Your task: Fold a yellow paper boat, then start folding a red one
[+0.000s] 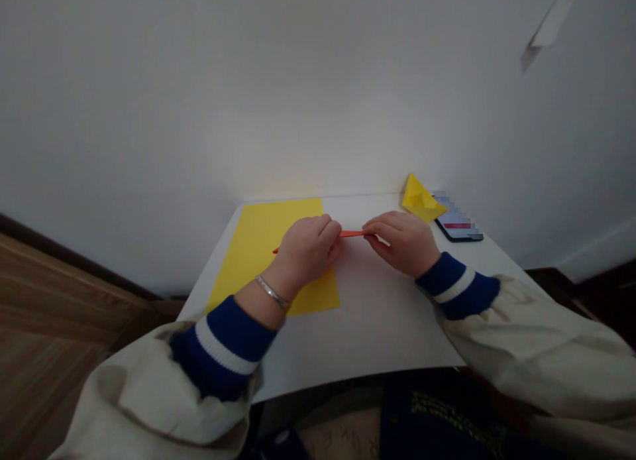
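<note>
A narrow strip of folded orange paper stretches between my two hands above the white table. My left hand is closed around it, and a small orange tip pokes out on the far left side of that hand. At the strip's right end, the thumb and fingers of my right hand pinch it. Most of the orange paper is hidden inside my left hand. Beneath the left hand and wrist lies a flat yellow sheet.
A folded yellow paper piece leans at the back right, against a phone with a lit screen. The white tabletop meets a pale wall. Wooden furniture stands at the left.
</note>
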A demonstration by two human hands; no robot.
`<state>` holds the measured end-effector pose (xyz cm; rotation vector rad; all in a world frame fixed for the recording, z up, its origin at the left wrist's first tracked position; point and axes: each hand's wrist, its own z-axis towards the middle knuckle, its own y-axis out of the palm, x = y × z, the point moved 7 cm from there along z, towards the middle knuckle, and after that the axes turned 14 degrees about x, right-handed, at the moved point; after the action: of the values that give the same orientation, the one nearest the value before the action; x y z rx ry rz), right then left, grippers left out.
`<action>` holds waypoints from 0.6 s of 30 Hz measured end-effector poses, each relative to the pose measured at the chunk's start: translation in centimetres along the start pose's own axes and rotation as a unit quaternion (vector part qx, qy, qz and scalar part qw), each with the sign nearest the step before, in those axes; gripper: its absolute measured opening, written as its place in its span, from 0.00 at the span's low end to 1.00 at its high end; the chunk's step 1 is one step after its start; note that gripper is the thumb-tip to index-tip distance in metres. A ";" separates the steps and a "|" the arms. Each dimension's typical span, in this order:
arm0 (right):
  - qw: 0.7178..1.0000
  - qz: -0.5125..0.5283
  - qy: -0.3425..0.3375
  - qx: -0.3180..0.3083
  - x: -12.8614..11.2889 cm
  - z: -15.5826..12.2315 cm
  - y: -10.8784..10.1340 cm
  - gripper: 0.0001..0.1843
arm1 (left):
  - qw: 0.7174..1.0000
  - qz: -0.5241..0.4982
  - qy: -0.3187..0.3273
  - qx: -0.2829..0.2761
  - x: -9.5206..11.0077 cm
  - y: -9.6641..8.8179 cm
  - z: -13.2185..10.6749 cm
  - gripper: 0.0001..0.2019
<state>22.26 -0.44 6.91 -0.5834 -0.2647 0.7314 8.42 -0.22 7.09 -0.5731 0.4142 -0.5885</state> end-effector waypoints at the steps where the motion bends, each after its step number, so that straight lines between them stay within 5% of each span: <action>1: 1.000 0.001 -0.006 0.014 -0.2 0.1 -0.2 0.10 | 1.000 -0.009 0.012 0.013 0.1 -0.2 0.0 0.07; 7: 0.998 0.024 -0.039 0.037 -1.1 0.1 -0.5 0.09 | 0.997 -0.037 0.054 0.049 0.6 -0.9 0.2 0.08; 18: 0.994 0.094 -0.017 0.058 -0.8 0.2 -0.9 0.07 | 1.000 -0.021 -0.003 -0.002 0.4 -0.4 0.5 0.05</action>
<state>22.07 -1.47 7.62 -0.4899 -0.1999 0.9325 8.83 -0.60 7.60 -0.5887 0.3981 -0.6261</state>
